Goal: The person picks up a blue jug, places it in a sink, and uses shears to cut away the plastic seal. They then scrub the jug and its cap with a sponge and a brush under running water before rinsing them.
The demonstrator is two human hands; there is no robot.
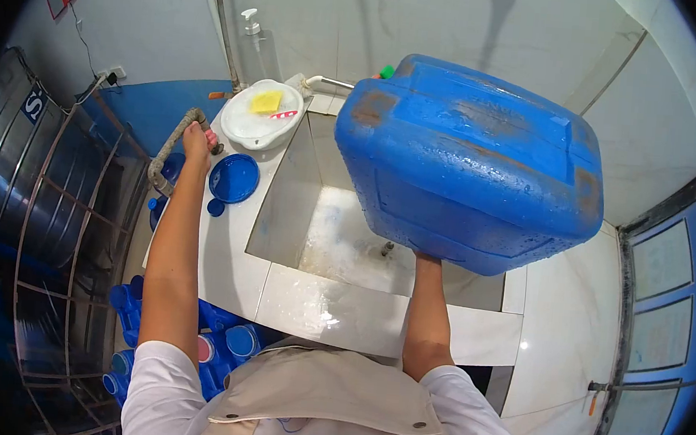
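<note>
A large wet blue container (475,162) with brown scuffs is tilted above the tiled basin (283,212). My right hand (428,259) is under its lower edge, mostly hidden by it, so its fingers do not show. At the left, my left hand (199,140) is closed at a wrapped grey pipe (165,147), by a small pink and dark fitting; what exactly it grips is too small to make out. Just right of that hand, a round blue lid (234,177) and a small blue cap (215,207) lie on the white tiled ledge.
Behind the lid is a white basin (241,124) with a yellow sponge (266,101) on top, and a pump bottle (257,43) stands behind. Blue containers (214,362) crowd below the ledge. A metal rack (77,237) and tank stand left; a blue framed door is at the right.
</note>
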